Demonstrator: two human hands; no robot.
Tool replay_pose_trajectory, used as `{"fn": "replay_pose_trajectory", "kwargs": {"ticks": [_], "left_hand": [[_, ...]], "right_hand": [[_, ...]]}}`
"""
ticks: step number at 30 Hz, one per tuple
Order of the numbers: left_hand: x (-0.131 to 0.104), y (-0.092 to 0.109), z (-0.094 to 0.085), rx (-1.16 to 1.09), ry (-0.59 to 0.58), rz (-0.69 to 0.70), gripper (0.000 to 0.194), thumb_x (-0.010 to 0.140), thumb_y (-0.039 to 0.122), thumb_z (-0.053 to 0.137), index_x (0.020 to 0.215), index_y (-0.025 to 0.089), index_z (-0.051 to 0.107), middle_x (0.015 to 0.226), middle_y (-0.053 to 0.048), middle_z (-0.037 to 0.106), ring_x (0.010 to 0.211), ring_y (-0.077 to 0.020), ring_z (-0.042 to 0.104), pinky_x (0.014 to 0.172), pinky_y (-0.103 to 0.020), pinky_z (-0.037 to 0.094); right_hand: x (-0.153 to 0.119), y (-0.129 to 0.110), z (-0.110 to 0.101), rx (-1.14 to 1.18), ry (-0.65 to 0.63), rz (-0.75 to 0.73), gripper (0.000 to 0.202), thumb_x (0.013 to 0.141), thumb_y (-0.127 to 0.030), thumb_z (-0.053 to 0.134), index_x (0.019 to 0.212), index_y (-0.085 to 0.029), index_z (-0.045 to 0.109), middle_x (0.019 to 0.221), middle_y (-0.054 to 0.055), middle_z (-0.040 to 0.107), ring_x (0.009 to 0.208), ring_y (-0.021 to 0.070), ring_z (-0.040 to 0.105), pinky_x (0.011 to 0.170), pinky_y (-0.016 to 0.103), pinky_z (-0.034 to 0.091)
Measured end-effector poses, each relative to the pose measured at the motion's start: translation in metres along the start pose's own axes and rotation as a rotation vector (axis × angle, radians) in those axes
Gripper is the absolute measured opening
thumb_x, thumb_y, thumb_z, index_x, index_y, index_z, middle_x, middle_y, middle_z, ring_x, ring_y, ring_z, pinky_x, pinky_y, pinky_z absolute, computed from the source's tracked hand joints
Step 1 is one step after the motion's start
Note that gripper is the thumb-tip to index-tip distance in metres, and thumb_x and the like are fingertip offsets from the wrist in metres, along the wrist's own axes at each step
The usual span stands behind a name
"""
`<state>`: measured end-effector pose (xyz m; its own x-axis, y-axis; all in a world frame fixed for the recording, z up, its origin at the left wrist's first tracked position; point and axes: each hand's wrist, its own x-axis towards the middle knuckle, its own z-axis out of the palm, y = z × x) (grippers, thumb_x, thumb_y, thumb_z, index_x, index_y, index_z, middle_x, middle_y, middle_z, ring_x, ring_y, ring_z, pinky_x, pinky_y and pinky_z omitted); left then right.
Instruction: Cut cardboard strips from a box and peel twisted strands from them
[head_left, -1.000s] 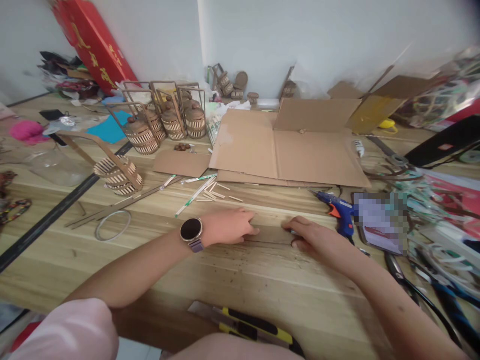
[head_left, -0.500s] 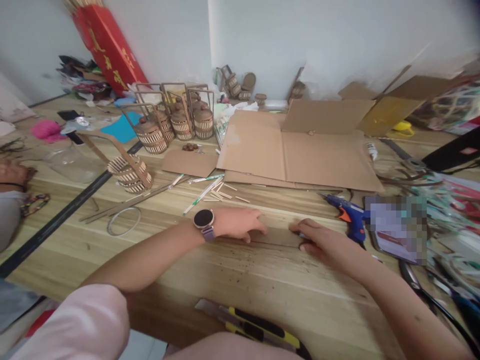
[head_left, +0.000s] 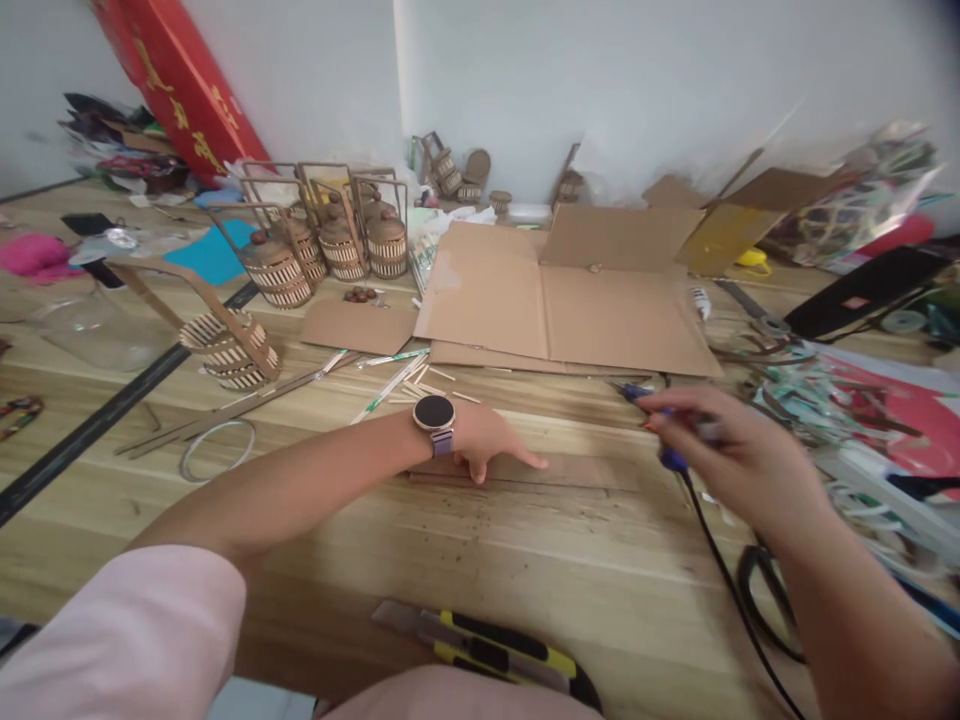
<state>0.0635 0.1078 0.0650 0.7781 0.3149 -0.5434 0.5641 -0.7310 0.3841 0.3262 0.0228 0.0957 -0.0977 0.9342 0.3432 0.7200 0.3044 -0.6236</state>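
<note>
My left hand [head_left: 491, 440], a watch on its wrist, rests on a flat brown strip [head_left: 589, 472] lying along the table. Its thumb and a forefinger are spread apart, pressing on the strip rather than wrapped round it. Farther right, my right hand [head_left: 739, 455] is closed round a blue hot glue gun [head_left: 673, 460], whose nozzle points left just above the strip's far right end. Most of the gun's body is hidden by the fingers. A black cord hangs from it towards the table's front edge.
Near the front edge lie yellow-and-black utility knives [head_left: 495, 645]. Short wooden sticks [head_left: 420, 385] and a white ring [head_left: 217, 450] are left of centre. An open slatted basket [head_left: 232, 350], several lidded baskets [head_left: 341, 245] and flattened cardboard [head_left: 487, 290] stand or lie behind. Clutter fills the right side.
My right hand has left the strip's right end, moved right and taken hold of the glue gun. My left hand stays on the strip, slightly farther right. The view has turned a little rightward.
</note>
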Motion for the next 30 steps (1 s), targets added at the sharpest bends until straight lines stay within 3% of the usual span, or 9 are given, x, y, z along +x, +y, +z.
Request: {"fn": "replay_pose_trajectory", "kwargs": {"ticks": [2,3,5,7,12,17,22,26,30], "left_hand": [[0.001,0.0,-0.002,0.025,-0.064,0.015,0.095,0.072,0.013,0.08,0.149,0.049,0.037,0.08,0.005,0.074,0.058,-0.0162,0.065,0.065,-0.026,0.051],[0.001,0.001,-0.003,0.039,-0.099,0.015,0.097,0.073,0.013,0.079,0.151,0.049,0.034,0.08,0.005,0.075,0.056,-0.0164,0.064,0.064,-0.026,0.051],[-0.001,0.004,-0.006,0.015,-0.104,0.004,0.099,0.073,0.01,0.078,0.151,0.048,0.033,0.084,0.004,0.076,0.052,-0.0158,0.063,0.062,-0.027,0.051],[-0.003,0.007,-0.007,-0.017,-0.104,-0.018,0.098,0.073,0.008,0.078,0.151,0.049,0.034,0.086,0.003,0.076,0.048,-0.0147,0.062,0.06,-0.027,0.052],[-0.006,0.01,-0.008,-0.058,-0.114,-0.059,0.097,0.075,0.004,0.074,0.15,0.05,0.034,0.071,0.005,0.072,0.046,-0.0154,0.06,0.059,-0.029,0.054],[-0.006,0.012,-0.01,-0.023,-0.135,-0.028,0.098,0.076,0.004,0.074,0.153,0.048,0.03,0.069,0.005,0.071,0.052,-0.0166,0.063,0.06,-0.028,0.054],[-0.003,0.012,-0.011,0.006,-0.181,-0.028,0.098,0.08,0.008,0.072,0.155,0.048,0.023,0.086,0.002,0.075,0.058,-0.0156,0.065,0.064,-0.028,0.055],[-0.002,0.011,-0.012,-0.022,-0.205,-0.03,0.1,0.078,0.008,0.072,0.156,0.046,0.023,0.085,0.002,0.073,0.053,-0.0145,0.063,0.059,-0.027,0.055],[-0.003,0.009,-0.013,-0.025,-0.185,-0.018,0.096,0.078,0.01,0.073,0.156,0.042,0.028,0.089,-0.001,0.074,0.055,-0.0158,0.064,0.059,-0.027,0.055]], "right_hand": [[-0.001,-0.017,-0.008,0.376,0.278,0.134,0.009,0.084,-0.036,0.065,0.086,-0.03,0.071,0.065,-0.001,0.061,0.046,0.0113,0.044,0.042,0.026,0.036],[-0.002,-0.025,-0.007,0.554,0.348,0.169,0.004,0.08,-0.032,0.068,0.079,-0.029,0.07,0.065,-0.001,0.061,0.043,0.0097,0.041,0.04,0.025,0.032],[-0.002,-0.037,0.002,0.766,0.404,0.19,0.005,0.074,-0.027,0.072,0.071,-0.026,0.068,0.064,-0.001,0.062,0.041,0.0078,0.04,0.038,0.024,0.03],[-0.002,-0.042,0.017,0.812,0.38,0.189,0.006,0.072,-0.028,0.072,0.071,-0.025,0.067,0.061,-0.002,0.06,0.04,0.0069,0.041,0.038,0.023,0.03],[-0.005,-0.039,0.054,0.815,0.258,0.187,0.008,0.079,-0.03,0.068,0.078,-0.023,0.065,0.063,-0.004,0.059,0.041,0.0063,0.042,0.037,0.021,0.031],[-0.013,-0.038,0.074,0.748,0.122,0.173,0.015,0.085,-0.037,0.063,0.082,-0.022,0.063,0.064,-0.003,0.059,0.043,0.0077,0.045,0.039,0.022,0.034],[-0.017,-0.037,0.079,0.564,0.046,0.139,0.025,0.088,-0.046,0.057,0.082,-0.022,0.063,0.062,-0.002,0.057,0.045,0.0098,0.047,0.042,0.024,0.037],[-0.021,-0.029,0.076,0.347,-0.028,0.094,0.03,0.086,-0.05,0.061,0.074,-0.023,0.069,0.072,0.003,0.064,0.069,0.0178,0.061,0.066,0.032,0.049],[-0.033,-0.017,0.07,0.193,-0.064,0.124,0.045,0.088,-0.06,0.053,0.066,-0.025,0.067,0.069,0.005,0.067,0.07,0.0216,0.062,0.069,0.035,0.05]]}}
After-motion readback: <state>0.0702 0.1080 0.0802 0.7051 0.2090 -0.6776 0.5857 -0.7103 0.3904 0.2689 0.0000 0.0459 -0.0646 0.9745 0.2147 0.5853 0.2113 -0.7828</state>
